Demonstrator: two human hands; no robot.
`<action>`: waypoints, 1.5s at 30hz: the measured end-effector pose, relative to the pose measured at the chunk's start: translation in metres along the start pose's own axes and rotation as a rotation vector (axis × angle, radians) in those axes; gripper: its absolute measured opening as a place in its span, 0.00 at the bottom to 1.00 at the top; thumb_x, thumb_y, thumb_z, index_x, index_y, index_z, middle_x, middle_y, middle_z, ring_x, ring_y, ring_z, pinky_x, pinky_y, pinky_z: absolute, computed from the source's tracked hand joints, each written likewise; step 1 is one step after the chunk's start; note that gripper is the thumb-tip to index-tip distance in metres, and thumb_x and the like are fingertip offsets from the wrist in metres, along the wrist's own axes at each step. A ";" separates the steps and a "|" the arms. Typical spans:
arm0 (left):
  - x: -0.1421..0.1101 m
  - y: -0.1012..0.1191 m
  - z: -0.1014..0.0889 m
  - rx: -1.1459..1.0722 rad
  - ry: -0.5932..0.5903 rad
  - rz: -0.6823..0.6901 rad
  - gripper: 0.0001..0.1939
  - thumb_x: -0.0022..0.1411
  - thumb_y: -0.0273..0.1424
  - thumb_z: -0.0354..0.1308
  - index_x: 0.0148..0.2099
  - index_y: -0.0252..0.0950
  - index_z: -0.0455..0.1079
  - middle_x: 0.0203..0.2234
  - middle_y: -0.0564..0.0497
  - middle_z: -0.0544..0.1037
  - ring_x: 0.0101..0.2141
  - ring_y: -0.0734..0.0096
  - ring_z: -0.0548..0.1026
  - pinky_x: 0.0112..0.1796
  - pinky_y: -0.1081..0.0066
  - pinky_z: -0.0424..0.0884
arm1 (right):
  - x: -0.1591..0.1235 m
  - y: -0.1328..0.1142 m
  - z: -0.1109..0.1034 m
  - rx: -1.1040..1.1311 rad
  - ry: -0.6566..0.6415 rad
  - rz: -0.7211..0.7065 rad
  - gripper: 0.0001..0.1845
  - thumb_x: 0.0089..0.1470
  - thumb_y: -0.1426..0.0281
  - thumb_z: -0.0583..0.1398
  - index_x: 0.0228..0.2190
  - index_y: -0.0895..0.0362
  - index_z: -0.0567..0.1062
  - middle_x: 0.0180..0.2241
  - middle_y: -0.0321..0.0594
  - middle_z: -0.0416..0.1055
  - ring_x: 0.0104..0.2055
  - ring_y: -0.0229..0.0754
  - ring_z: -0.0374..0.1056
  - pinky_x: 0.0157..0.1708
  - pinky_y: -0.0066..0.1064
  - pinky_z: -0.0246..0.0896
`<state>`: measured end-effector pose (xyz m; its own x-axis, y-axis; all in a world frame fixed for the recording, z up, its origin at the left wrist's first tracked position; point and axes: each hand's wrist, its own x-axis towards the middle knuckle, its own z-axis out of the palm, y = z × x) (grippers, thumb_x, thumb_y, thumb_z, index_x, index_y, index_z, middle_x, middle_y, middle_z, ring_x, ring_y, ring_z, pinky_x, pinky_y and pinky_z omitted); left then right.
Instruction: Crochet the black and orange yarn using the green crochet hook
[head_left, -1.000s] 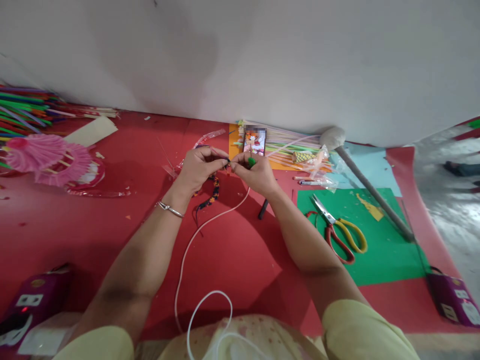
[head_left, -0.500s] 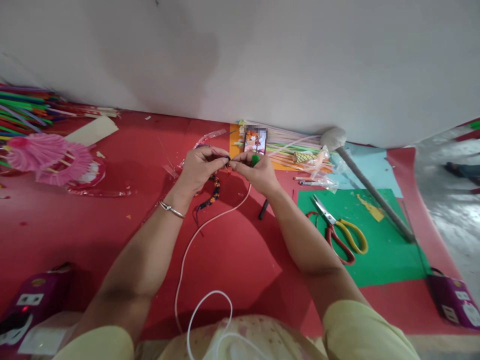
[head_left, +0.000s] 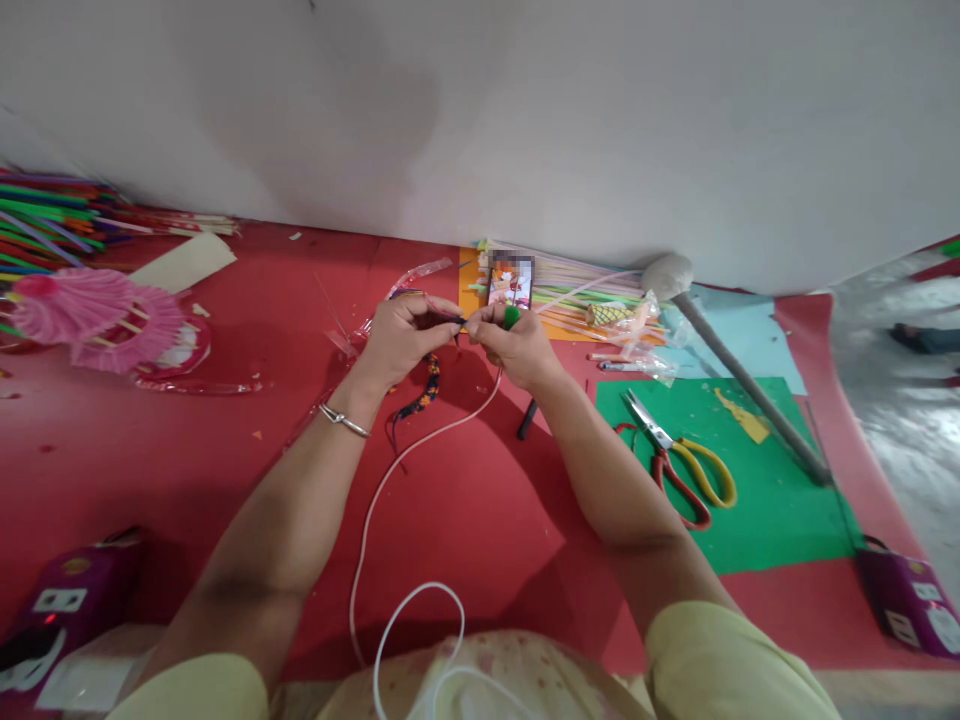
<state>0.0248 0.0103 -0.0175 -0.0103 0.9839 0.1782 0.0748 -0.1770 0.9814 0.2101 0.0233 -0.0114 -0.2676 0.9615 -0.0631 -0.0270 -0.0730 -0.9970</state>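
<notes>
A narrow dark woven band with orange and yellow specks [head_left: 429,385] hangs below my left hand [head_left: 409,335], its lower end trailing thin dark threads onto the red surface. My left hand is closed, thumb and fingers pinching a dark part of this band. Close beside it, my right hand [head_left: 514,345] pinches at the dark tip coming out of the left fingers; the exact bit held is very small. Something green [head_left: 511,318], perhaps a ring, shows at a right-hand finger. Just beyond the hands lies a phone [head_left: 512,282] with a lit screen.
Scissors [head_left: 679,460] lie on a green sheet [head_left: 780,530] at right, near a grey-headed mallet [head_left: 739,370]. Coloured pipe cleaners [head_left: 45,225] and a pink paper craft [head_left: 105,315] are at left. A pale cable [head_left: 367,525] crosses the red surface. The wall [head_left: 525,120] rises behind.
The right fingers have curled in more and shifted slightly right, with a short dark strand now showing between the two hands. The left hand has barely moved.
</notes>
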 end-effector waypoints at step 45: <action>0.000 0.000 0.006 -0.108 0.073 -0.091 0.08 0.52 0.34 0.72 0.34 0.36 0.84 0.29 0.47 0.84 0.26 0.74 0.74 0.28 0.72 0.69 | 0.007 0.015 0.004 -0.038 0.134 -0.468 0.15 0.50 0.66 0.72 0.32 0.52 0.70 0.35 0.34 0.72 0.38 0.37 0.70 0.43 0.34 0.69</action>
<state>0.0308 0.0104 -0.0181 -0.0849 0.9924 0.0890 -0.0376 -0.0924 0.9950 0.2044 0.0278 -0.0267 -0.1088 0.9145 0.3897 -0.0787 0.3828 -0.9205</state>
